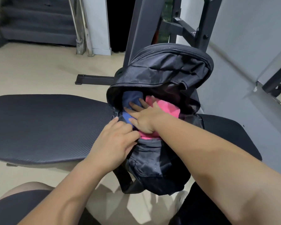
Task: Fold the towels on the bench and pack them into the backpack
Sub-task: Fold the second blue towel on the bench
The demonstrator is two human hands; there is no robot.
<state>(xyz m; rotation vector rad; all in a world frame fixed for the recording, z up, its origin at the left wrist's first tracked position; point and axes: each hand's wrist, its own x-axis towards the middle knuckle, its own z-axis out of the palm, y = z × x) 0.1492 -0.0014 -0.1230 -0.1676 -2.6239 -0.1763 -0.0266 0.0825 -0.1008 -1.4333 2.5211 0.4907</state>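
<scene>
Left hand (pixel 115 140) grips the backpack (pixel 154 161) at its near rim, fingers curled. Right hand (pixel 144 118), fingers straight, presses the blue towel (pixel 131 98) and pink towel (pixel 168 106) inside the backpack, which lies on the bench (pixel 47 125).

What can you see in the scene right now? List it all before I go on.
backpack: one, black, on the bench, main compartment open
blue towel: one, blue, inside the backpack, left side
pink towel: one, pink, inside the backpack, right of the blue towel
bench: one, black padded, under the backpack and to its left
rack frame: one, dark metal, behind the backpack
poles: a few, silver, by the far wall
stairs: one flight, dark grey, top left
left hand: one, grips the backpack's near rim
right hand: one, fingers straight, pressing on both towels
</scene>
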